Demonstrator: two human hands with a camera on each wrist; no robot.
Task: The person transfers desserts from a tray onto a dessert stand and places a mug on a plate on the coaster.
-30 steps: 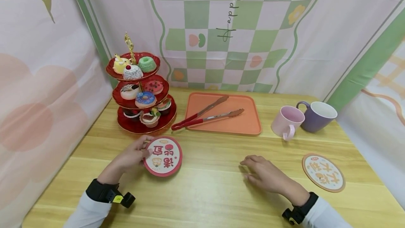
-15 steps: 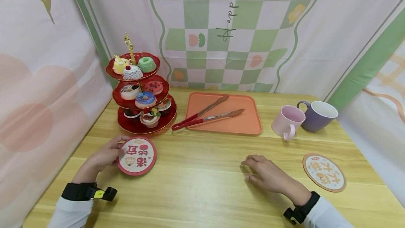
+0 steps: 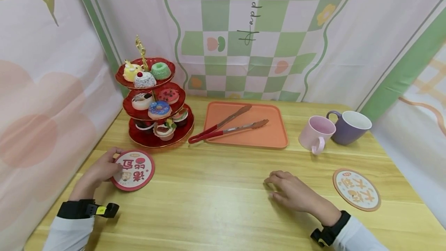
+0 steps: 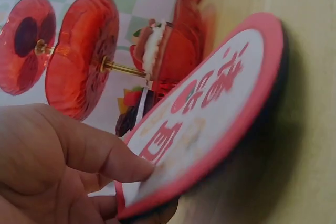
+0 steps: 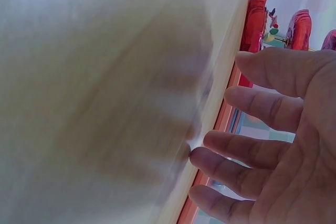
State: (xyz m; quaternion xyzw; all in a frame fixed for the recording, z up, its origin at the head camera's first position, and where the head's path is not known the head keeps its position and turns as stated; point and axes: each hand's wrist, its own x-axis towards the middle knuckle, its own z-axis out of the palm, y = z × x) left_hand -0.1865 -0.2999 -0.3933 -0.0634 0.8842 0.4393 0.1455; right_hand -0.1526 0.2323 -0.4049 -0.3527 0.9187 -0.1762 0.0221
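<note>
My left hand (image 3: 101,171) pinches a round red-rimmed coaster (image 3: 140,172) by its left edge, thumb on the printed face and fingers underneath. In the left wrist view the coaster (image 4: 210,98) is held close over the wood, its shadow beside it. Behind it stands a three-tier red cake stand (image 3: 139,141) bearing toy donuts and cakes. On the right, my right hand (image 3: 294,193) is held low at the table with relaxed fingers and nothing in them; the right wrist view shows its fingers (image 5: 252,150) spread. A second coaster, orange-rimmed (image 3: 356,189), lies flat right of that hand.
An orange tray (image 3: 244,138) lies at the back middle, with red-handled tongs (image 3: 209,134) spread across it and over its left edge. A pink mug (image 3: 315,134) and a purple mug (image 3: 350,129) stand at the back right. Printed cloth (image 3: 139,7) hangs behind the table (image 3: 216,204).
My left hand has carried the red-rimmed coaster leftward, from in front of the cake stand's right side to near the table's left edge. The right hand has stayed in place.
</note>
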